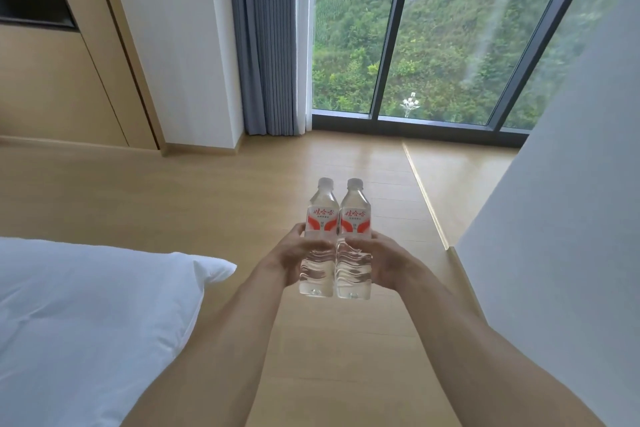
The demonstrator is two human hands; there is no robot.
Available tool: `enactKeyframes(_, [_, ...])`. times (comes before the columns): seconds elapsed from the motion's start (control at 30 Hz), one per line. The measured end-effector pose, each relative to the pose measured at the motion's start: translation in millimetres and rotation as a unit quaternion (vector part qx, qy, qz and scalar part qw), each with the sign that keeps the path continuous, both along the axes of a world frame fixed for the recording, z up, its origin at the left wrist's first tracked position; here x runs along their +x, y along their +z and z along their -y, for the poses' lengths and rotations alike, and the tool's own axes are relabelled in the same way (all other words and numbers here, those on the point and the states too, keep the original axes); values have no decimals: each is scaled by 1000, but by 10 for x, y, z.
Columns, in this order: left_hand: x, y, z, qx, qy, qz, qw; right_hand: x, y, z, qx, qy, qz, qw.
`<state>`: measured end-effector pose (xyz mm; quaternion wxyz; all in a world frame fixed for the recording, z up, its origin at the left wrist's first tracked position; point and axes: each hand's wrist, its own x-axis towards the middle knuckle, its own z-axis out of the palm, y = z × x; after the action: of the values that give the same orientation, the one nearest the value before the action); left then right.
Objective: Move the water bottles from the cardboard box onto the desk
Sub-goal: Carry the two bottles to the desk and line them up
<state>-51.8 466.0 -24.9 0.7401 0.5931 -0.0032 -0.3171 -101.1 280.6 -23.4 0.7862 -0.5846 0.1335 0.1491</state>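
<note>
Two clear water bottles with red-and-white labels and white caps are held upright side by side in the air above the wooden floor. My left hand [294,253] grips the left bottle [320,218] around its lower half. My right hand [377,258] grips the right bottle [355,218] the same way. The two bottles touch each other. Neither the cardboard box nor the desk is in view.
A bed with white bedding [86,315] fills the lower left. A white wall [571,236] rises close on the right. Ahead are a floor-to-ceiling window [433,28], grey curtains [273,45] and a wooden wall panel [52,80] at the left.
</note>
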Motion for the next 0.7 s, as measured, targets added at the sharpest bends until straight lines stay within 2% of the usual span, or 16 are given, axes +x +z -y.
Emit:
enactKeyframes(0.23, [1118, 46, -145, -17, 3, -4, 1000, 1049, 142, -125, 8, 32, 28, 999])
enactKeyframes(0.37, [1572, 11, -229, -20, 5, -16, 1000, 1549, 88, -175, 14, 27, 14, 999])
enactKeyframes(0.7, [2691, -105, -309, 21, 82, -3, 996, 2947, -141, -201, 4, 64, -8, 998])
